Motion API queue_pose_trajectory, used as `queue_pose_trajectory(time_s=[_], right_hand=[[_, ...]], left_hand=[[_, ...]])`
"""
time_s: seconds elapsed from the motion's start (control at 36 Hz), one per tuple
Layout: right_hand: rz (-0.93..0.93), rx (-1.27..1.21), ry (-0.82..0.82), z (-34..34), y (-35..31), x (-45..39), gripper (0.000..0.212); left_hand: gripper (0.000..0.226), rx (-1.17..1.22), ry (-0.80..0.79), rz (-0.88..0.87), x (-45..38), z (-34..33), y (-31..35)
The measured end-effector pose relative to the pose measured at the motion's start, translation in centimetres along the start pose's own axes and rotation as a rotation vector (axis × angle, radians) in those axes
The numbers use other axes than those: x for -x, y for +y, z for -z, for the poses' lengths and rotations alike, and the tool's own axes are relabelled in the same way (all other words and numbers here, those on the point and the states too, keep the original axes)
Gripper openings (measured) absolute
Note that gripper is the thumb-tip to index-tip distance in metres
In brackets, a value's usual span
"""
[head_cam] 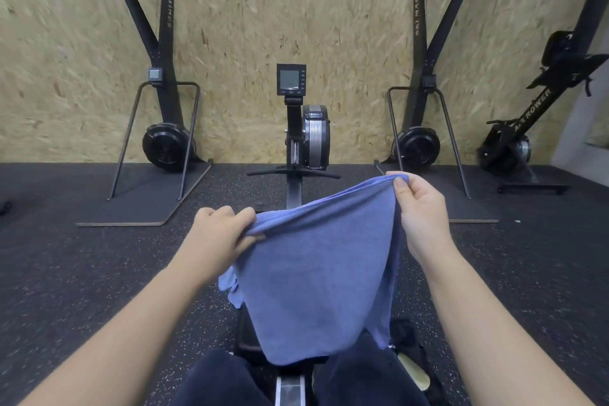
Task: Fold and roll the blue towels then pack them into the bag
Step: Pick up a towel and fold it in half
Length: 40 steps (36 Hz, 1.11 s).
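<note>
You have one view only, a wide-angle camera on your head, looking forward and down along your arms. It sits close over your left hand (220, 229) and right hand (418, 208), with your knees at the bottom edge. Farther out it faces the rowing machine (304, 128) and the chipboard wall (247, 10) straight ahead, whose edges bend with the lens.

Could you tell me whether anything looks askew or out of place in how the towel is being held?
Yes: the blue terry towel hangs unevenly. The right hand pinches its edge higher than the left hand, so the top edge slopes, and a loose flap bunches out below the left hand.
</note>
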State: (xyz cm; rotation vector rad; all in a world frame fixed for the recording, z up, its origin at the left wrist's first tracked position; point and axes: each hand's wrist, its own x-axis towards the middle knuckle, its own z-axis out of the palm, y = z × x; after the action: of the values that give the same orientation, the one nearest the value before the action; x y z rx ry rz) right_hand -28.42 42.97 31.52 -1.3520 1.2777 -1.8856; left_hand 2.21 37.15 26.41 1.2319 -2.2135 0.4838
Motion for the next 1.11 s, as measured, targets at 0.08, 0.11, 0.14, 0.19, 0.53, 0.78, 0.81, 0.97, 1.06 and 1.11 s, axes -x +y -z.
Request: queue_pose_trajectory(time_s=[0.08,0.11,0.14,0.19,0.53,0.78,0.81,0.97,1.06,1.11], right_hand=[[-0.009,0.012,0.026,0.4,0.8,-0.2,0.024],[-0.007,0.022,0.033,0.5,1.1,-0.2,0.023],[-0.005,0.031,0.040,0.6,1.3,-0.2,0.022],[-0.003,0.066,0.060,0.8,1.6,-0.2,0.022],[0.008,0.375,0.059,1.4,3.8,-0.4,0.019],[-0.060,0.272,0.071,0.6,4.1,-0.4,0.027],[-0.066,0.274,0.074,0.5,4.2,-0.4,0.027],[-0.087,0.299,0.118,1.0,4.7,-0.9,0.027],[-0.067,0.315,0.111,1.0,4.1,-0.7,0.025],[-0.027,0.361,0.104,0.9,3.8,-0.5,0.022]], left_hand=[[0.053,-0.050,0.080,-0.081,-0.1,0.0,0.0],[0.056,-0.059,0.111,-0.098,-0.1,0.1,0.0],[0.059,-0.067,0.133,-0.099,-0.1,0.3,0.0],[0.058,-0.121,0.161,-0.081,0.1,0.6,-0.2],[0.043,0.229,0.031,0.094,0.7,1.8,-0.3],[0.018,0.562,0.052,0.186,1.2,2.5,0.7],[0.017,0.609,0.044,0.188,1.2,2.6,0.8],[0.022,0.340,-0.141,0.055,1.3,2.8,0.2],[0.032,0.064,-0.119,-0.092,1.7,2.5,-0.5],[0.032,-0.071,-0.048,-0.125,1.8,2.2,-0.7]])
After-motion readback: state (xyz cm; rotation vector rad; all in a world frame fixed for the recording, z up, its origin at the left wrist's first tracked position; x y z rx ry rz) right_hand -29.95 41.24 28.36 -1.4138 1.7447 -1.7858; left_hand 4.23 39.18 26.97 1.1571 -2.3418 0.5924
